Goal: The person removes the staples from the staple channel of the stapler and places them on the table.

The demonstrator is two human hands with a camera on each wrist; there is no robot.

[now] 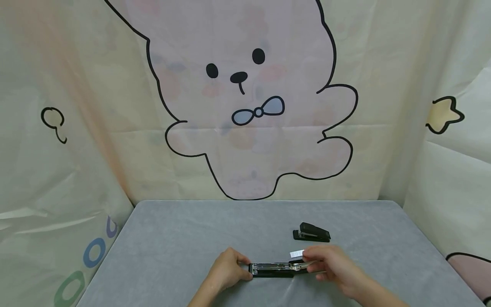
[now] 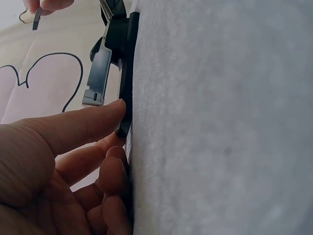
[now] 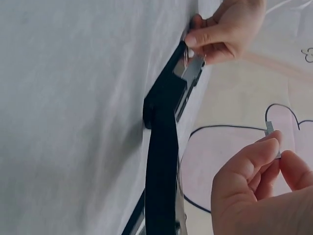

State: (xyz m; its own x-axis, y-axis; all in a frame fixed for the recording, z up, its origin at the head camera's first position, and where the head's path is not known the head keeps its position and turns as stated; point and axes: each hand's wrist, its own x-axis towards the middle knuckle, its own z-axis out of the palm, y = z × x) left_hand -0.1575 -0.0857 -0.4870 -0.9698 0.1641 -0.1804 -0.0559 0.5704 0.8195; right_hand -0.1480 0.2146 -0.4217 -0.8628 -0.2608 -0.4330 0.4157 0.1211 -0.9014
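A black stapler (image 1: 273, 273) lies on the grey table with its top arm (image 3: 163, 171) swung wide back toward the right and its metal staple channel (image 2: 100, 73) bared. At its left end my left hand (image 1: 229, 269) pinches the base between thumb and fingers. My right hand (image 1: 333, 267) holds a short silver strip of staples (image 1: 296, 254) between thumb and fingertips. In the right wrist view the strip (image 3: 269, 128) sticks up from the fingers, apart from the stapler. In the head view, my right hand partly covers the raised arm.
A second black stapler (image 1: 312, 233), closed, stands on the table (image 1: 184, 238) behind my right hand. A cloth backdrop (image 1: 245, 145) with a printed bear rises along the table's far edge, and cloth also hangs at both sides.
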